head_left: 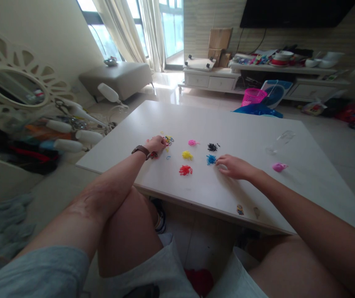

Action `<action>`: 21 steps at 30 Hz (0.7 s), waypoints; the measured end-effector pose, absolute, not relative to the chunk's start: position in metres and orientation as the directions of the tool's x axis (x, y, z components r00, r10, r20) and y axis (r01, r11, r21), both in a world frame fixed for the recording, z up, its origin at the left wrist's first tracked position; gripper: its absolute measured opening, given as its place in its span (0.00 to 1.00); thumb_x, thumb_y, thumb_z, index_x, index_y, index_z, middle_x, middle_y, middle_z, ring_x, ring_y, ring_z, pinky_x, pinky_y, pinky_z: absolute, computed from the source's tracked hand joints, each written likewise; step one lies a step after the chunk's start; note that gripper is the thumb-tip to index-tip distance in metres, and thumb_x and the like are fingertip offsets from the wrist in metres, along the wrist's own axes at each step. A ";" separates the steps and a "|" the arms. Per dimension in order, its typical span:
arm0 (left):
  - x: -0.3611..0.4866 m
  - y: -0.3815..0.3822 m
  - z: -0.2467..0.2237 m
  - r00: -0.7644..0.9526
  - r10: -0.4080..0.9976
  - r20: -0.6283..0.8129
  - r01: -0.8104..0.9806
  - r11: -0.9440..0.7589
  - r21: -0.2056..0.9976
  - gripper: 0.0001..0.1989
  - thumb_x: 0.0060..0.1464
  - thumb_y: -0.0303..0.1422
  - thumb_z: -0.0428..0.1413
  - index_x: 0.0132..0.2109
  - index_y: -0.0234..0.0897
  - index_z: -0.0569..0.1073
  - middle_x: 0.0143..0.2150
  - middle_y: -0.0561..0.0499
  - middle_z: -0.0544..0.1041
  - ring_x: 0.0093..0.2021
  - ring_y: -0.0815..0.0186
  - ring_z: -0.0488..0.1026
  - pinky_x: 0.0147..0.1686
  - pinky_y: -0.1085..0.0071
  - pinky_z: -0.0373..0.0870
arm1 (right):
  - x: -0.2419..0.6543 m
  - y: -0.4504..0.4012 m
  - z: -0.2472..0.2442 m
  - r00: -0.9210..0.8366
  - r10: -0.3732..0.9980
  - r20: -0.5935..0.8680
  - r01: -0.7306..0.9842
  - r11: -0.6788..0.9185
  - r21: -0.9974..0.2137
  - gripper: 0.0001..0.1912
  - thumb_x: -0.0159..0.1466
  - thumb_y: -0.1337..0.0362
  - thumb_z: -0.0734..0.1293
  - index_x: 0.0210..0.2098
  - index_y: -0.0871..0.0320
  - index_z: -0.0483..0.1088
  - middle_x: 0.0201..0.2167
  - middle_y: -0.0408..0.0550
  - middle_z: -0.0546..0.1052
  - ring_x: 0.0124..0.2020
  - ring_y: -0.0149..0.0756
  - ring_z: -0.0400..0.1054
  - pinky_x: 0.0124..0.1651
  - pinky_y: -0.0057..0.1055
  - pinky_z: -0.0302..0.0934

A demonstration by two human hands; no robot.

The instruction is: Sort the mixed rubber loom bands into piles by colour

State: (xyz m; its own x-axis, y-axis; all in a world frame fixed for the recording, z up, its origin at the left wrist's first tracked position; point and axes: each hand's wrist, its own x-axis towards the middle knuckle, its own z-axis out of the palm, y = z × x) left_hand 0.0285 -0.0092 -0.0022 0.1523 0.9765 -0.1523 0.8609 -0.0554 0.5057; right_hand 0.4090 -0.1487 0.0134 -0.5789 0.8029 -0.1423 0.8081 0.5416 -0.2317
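Note:
On the white table, my left hand, with a brown watch on its wrist, lies over a mixed pile of small coloured rubber bands. Its fingers are drawn together among them, and what they grip is hidden. My right hand touches the edge of a blue rubber band pile, thumb and fingertips meeting in a pinch; anything between them is too small to name. Separate piles of pink bands, yellow bands, red bands and black bands lie between the hands.
Toward the table's right side are a clear plastic container and a pink-purple small item. A minion sticker is near the front edge. Beyond the table stand a pink basket and a grey bench.

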 end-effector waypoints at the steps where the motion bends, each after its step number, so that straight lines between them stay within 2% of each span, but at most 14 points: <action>1: 0.028 -0.009 -0.001 0.156 0.976 -0.150 0.871 -0.064 0.487 0.05 0.47 0.30 0.61 0.25 0.37 0.75 0.22 0.52 0.73 0.28 0.64 0.70 0.32 0.71 0.64 | 0.409 -0.149 0.014 -0.579 0.803 -0.141 0.807 0.542 -0.233 0.14 0.67 0.64 0.64 0.49 0.57 0.77 0.54 0.56 0.78 0.58 0.49 0.69 0.61 0.44 0.64; 4: 0.026 -0.007 0.002 0.179 0.976 -0.123 0.894 -0.110 0.435 0.04 0.49 0.32 0.60 0.28 0.37 0.77 0.26 0.51 0.77 0.30 0.65 0.71 0.31 0.72 0.64 | 0.409 -0.149 0.014 -0.577 0.805 -0.140 0.809 0.538 -0.236 0.14 0.67 0.64 0.64 0.48 0.57 0.77 0.54 0.55 0.78 0.57 0.49 0.70 0.62 0.44 0.64; 9: 0.022 -0.005 0.005 0.209 0.973 -0.094 0.858 -0.137 0.495 0.07 0.45 0.31 0.61 0.34 0.36 0.80 0.34 0.48 0.82 0.35 0.63 0.75 0.34 0.74 0.68 | 0.409 -0.149 0.015 -0.577 0.804 -0.140 0.808 0.538 -0.240 0.13 0.67 0.64 0.64 0.48 0.57 0.77 0.53 0.56 0.78 0.57 0.49 0.70 0.61 0.44 0.65; 16: 0.022 -0.008 0.011 0.206 0.973 -0.103 0.881 -0.139 0.453 0.11 0.45 0.29 0.60 0.38 0.35 0.83 0.34 0.47 0.81 0.34 0.63 0.75 0.35 0.72 0.70 | 0.408 -0.150 0.016 -0.582 0.797 -0.159 0.808 0.544 -0.228 0.13 0.67 0.65 0.64 0.48 0.58 0.78 0.53 0.57 0.78 0.57 0.49 0.70 0.60 0.43 0.65; 21: 0.021 -0.006 0.013 0.174 0.978 -0.118 0.888 -0.104 0.447 0.08 0.46 0.30 0.61 0.35 0.34 0.82 0.30 0.47 0.80 0.33 0.63 0.74 0.36 0.72 0.69 | 0.407 -0.150 0.017 -0.581 0.797 -0.164 0.809 0.544 -0.223 0.13 0.67 0.65 0.64 0.48 0.57 0.78 0.53 0.56 0.78 0.56 0.49 0.71 0.59 0.42 0.66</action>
State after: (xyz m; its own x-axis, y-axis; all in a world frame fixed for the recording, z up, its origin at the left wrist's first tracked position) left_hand 0.0214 -0.0062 0.0127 0.1738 0.9777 -0.1176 0.8885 -0.1042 0.4469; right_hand 0.4074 -0.1504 0.0170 -0.5813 0.7971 -0.1636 0.8088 0.5442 -0.2227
